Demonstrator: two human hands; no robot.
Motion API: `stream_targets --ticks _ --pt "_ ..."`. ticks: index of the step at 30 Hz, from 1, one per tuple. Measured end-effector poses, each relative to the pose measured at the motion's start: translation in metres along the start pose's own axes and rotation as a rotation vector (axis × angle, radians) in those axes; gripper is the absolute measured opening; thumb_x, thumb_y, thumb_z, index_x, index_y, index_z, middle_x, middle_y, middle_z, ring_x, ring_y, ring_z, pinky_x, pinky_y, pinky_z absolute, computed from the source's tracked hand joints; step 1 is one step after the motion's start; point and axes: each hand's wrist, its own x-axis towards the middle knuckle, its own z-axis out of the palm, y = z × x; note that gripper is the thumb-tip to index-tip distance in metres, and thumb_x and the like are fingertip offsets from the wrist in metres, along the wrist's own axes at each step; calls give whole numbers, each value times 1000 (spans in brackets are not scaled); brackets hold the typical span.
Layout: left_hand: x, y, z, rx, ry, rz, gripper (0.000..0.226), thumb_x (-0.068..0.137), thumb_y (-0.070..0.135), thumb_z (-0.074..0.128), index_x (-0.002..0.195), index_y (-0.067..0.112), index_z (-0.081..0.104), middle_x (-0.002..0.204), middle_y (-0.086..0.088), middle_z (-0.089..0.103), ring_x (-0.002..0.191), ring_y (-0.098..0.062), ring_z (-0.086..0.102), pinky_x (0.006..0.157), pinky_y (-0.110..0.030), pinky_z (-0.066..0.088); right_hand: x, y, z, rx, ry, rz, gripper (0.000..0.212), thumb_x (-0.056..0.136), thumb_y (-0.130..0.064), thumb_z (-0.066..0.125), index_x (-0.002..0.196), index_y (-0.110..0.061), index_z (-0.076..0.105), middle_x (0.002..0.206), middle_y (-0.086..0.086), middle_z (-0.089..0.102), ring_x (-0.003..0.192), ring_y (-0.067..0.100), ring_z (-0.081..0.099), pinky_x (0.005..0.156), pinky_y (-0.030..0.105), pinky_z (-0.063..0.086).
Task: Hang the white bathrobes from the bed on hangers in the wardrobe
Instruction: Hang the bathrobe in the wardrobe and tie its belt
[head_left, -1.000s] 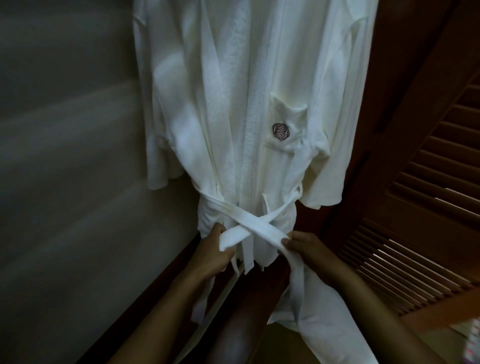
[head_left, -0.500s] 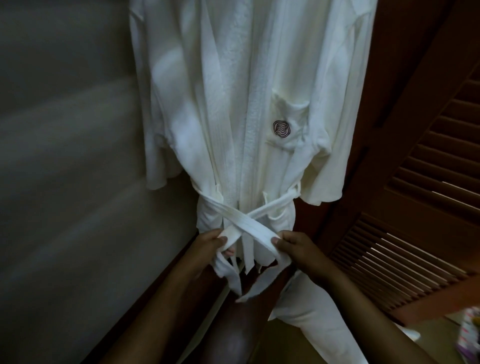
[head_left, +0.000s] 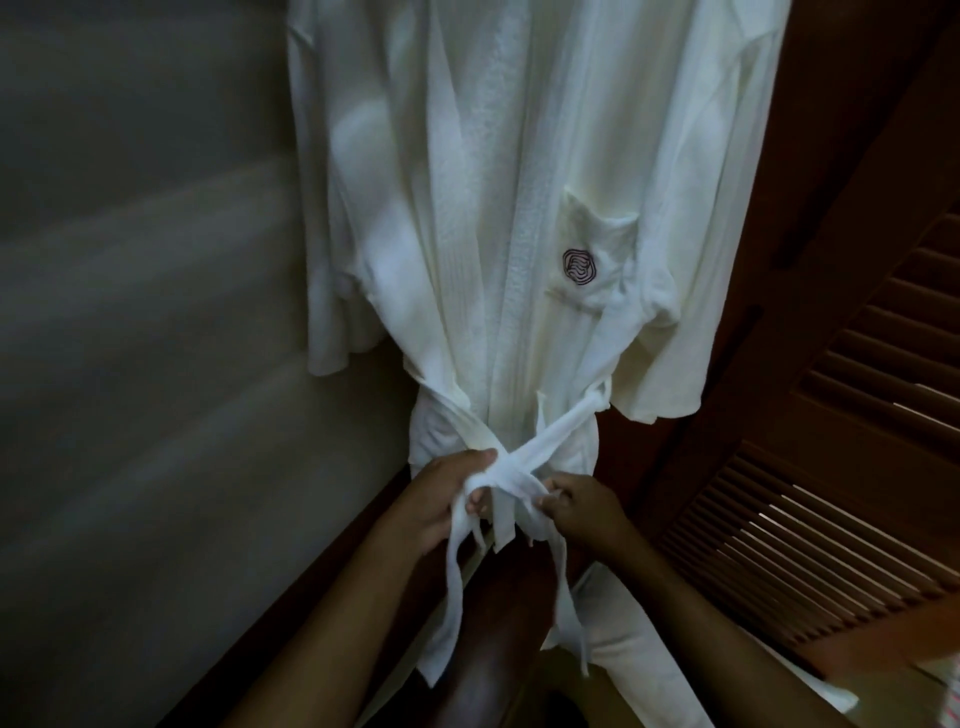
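Bathrobe (head_left: 467, 208) already hangs in the wardrobe (head_left: 753, 389); my left hand (head_left: 441, 499) and right hand (head_left: 582, 506) both pinch its crossed belt (head_left: 524, 462), knot not yet tied. I can't see whether other robes remain.

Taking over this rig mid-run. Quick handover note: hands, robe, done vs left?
Left hand: grips one end of the belt at the crossing.
Right hand: pinches the other end.
Bathrobe: hanging beside the louvred wardrobe door; its hanger is out of frame.
Done: this robe is hung, belt ends crossed at the waist.
Left: the knot is not tightened yet, so finish the tie. Other robes are not in view.
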Motion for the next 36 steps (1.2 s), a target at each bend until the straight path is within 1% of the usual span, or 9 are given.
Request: stream_targets --ticks 5,8,11,15,21,27,29,32,36 --pt "-5 -4 -2 287 92 55 25 97 39 66 92 15 65 75 -3 65 64 -17 62 62 -30 52 29 -16 5 446 100 135 14 99 -14 59 107 -10 70 107 11 74 96 23 72 87 33 59" --pt "-6 -8 0 282 140 58 25 96 39 69 98 14 66 83 -4 69 72 -19 67 67 -31 57 42 -29 4 1181 31 306 37 96 7 43 129 2 59 120 18 68 110 39 67 88 42 57" --pt "1 -10 -2 230 137 53 34 96 35 70 115 7 67 105 -13 71 94 -28 69 89 -44 58 39 -34 0 1407 14 341 56 79 -7 52 134 7 52 124 23 65 113 41 64 96 54 54" --pt "15 -8 -1 61 79 30 31 85 29 71 106 7 69 101 -15 68 90 -31 64 86 -44 53 35 -28 -6 1203 -54 267 39 85 -25 69 114 0 67 109 17 70 101 34 67 103 55 50" --pt "25 5 22 129 169 226 23 97 23 68 111 5 73 99 -11 78 79 -17 75 60 -24 57 31 -6 -14 704 59 170 23 89 -32 78 98 -12 72 84 1 77 81 21 70 66 27 57" --pt "20 9 14 403 219 329 7 94 13 73 92 6 73 63 7 71 53 -5 64 45 -16 45 12 -30 -37 55 864 -294 37 92 -27 72 125 -15 59 120 -5 60 111 10 56 98 31 45" --pt "15 10 12 479 171 373 10 93 15 74 99 8 76 78 5 77 72 -10 72 58 -16 53 17 -57 -44 61 674 -362 20 101 -36 59 108 -18 66 105 -8 66 98 7 60 91 31 48" --pt "13 10 13 604 130 399 15 92 20 76 107 19 77 92 7 79 87 -7 75 71 -19 57 57 -80 -44 -169 70 -5 65 104 -64 27 127 -17 64 113 12 71 103 24 66 93 38 48" --pt "17 -3 13 773 293 372 19 85 30 83 74 30 67 54 23 65 57 3 65 51 -6 41 98 -78 -49 156 -195 244 61 93 -61 63 117 -6 69 109 10 73 96 23 67 87 33 49"
